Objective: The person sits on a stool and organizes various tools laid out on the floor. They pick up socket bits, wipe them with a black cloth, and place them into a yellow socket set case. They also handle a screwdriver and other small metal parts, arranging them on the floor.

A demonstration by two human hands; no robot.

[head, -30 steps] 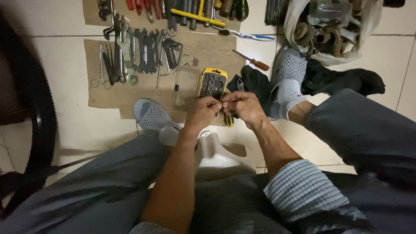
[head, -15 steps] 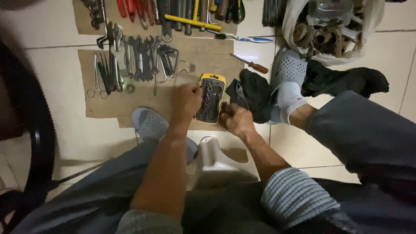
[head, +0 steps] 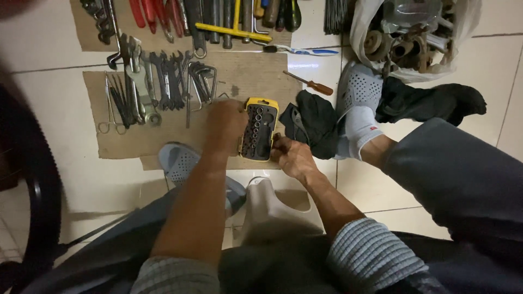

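Observation:
A yellow-and-black socket holder (head: 259,129) with several small sockets lies on a brown cardboard sheet (head: 163,136) on the tiled floor. My left hand (head: 226,128) rests on the holder's left edge, fingers curled against it. My right hand (head: 291,155) sits at the holder's lower right corner with its fingers closed; whether it pinches a small part I cannot tell. A white plastic stool (head: 272,209) stands between my knees.
Wrenches and hex keys (head: 163,81) lie in a row on the cardboard, pliers and screwdrivers (head: 218,16) above them. A small orange-handled screwdriver (head: 310,83), a black rag (head: 316,122), grey clogs (head: 357,92) and a bag of metal parts (head: 414,38) are at right. A bicycle tyre (head: 32,190) curves at left.
Both hands were together in front of the holder a second ago. My left hand has moved up onto the holder's left edge, and my right hand has dropped to its lower right corner.

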